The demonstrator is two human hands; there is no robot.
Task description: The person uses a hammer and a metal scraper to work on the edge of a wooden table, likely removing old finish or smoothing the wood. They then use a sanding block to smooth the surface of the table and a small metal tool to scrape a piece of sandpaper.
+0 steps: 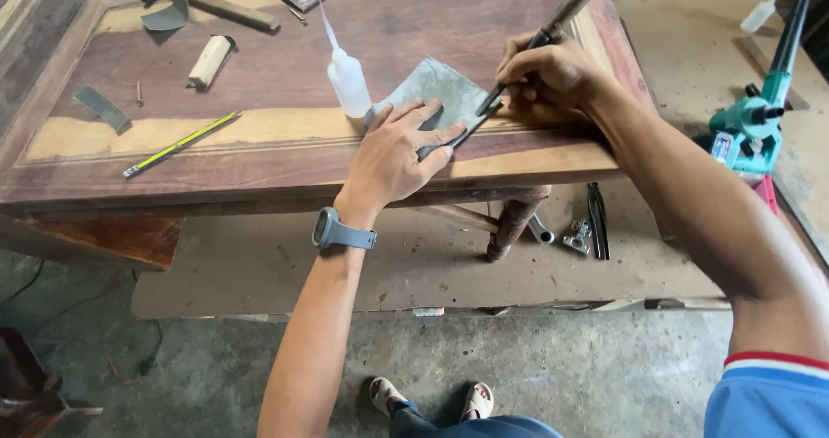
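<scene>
My left hand (395, 149) lies flat, fingers spread, on a grey sharpening stone (445, 88) that rests on a dark wooden door panel (285, 75). A thin dark metal blade (462, 131) pokes out from under its fingers. My right hand (548, 75) grips a long chisel-like tool (566, 10) with a pale handle, its tip pressed down at the stone's right edge. A white squeeze bottle (348, 79) with a long nozzle stands just left of the stone.
On the panel lie a yellow pencil (180, 144), a small wood block (210, 60), a nail (138, 92), metal scraps (102, 108) and a hammer-like tool (216, 8). A teal power tool (756, 118) sits right. Hardware pieces (583, 231) lie on the lower board.
</scene>
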